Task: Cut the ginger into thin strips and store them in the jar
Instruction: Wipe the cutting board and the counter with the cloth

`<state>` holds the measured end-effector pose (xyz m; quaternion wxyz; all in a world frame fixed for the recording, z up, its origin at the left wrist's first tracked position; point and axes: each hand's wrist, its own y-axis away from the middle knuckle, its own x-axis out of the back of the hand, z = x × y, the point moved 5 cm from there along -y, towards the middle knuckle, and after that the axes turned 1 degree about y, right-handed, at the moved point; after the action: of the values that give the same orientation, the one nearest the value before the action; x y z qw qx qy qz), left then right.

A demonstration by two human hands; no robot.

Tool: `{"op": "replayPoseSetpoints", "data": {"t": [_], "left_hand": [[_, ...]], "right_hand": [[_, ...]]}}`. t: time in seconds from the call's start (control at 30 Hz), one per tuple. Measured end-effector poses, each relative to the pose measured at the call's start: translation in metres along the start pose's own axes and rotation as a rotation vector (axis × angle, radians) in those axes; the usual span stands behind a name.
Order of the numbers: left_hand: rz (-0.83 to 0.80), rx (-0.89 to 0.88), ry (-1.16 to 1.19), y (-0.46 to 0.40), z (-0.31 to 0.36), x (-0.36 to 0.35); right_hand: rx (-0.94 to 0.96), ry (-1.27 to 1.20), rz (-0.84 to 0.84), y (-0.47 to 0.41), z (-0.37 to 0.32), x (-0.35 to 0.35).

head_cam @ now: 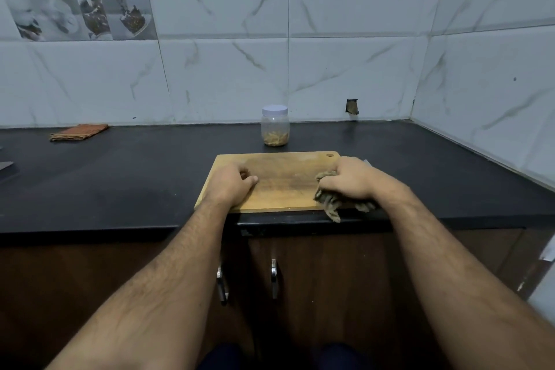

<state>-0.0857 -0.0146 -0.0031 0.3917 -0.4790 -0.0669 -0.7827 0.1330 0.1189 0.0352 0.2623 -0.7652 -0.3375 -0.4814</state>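
Note:
A clear jar (275, 126) with a white lid on stands on the black counter just behind the wooden cutting board (282, 180); pale ginger strips fill its bottom. My left hand (232, 182) rests on the board's left part with fingers curled under, holding nothing I can see. My right hand (350, 179) grips a crumpled brownish cloth (329, 204) on the board's right side; the cloth hangs over the counter's front edge. No loose ginger shows on the board.
A folded orange cloth (79, 132) lies at the back left of the counter (135, 177). A dark flat object (7, 167) shows at the left edge. Tiled walls close the back and right. Cabinet doors with metal handles (274, 278) sit below.

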Motion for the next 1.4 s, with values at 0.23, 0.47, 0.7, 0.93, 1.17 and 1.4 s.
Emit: {"op": "replayPoseSetpoints", "data": {"t": [0.23, 0.47, 0.7, 0.93, 1.17, 1.4], "left_hand": [[0.324, 0.139, -0.001, 0.014, -0.013, 0.032], [0.122, 0.43, -0.221, 0.01, -0.038, 0.028], [0.152, 0.52, -0.11, 0.005, -0.045, 0.027], [0.203, 0.565, -0.096, 0.001, -0.06, 0.036], [0.277, 0.598, -0.074, -0.009, -0.09, 0.069], [0.315, 0.688, -0.112, -0.023, -0.146, 0.111]], "right_hand": [[-0.404, -0.063, 0.163, -0.006, 0.045, 0.029], [-0.533, -0.094, 0.052, -0.015, 0.046, 0.014], [-0.574, -0.219, 0.073, -0.016, 0.043, 0.01], [-0.527, -0.337, 0.093, -0.021, 0.033, 0.005], [-0.443, -0.425, 0.116, -0.05, -0.006, 0.005], [-0.372, -0.48, 0.044, -0.099, -0.065, -0.023]]}}
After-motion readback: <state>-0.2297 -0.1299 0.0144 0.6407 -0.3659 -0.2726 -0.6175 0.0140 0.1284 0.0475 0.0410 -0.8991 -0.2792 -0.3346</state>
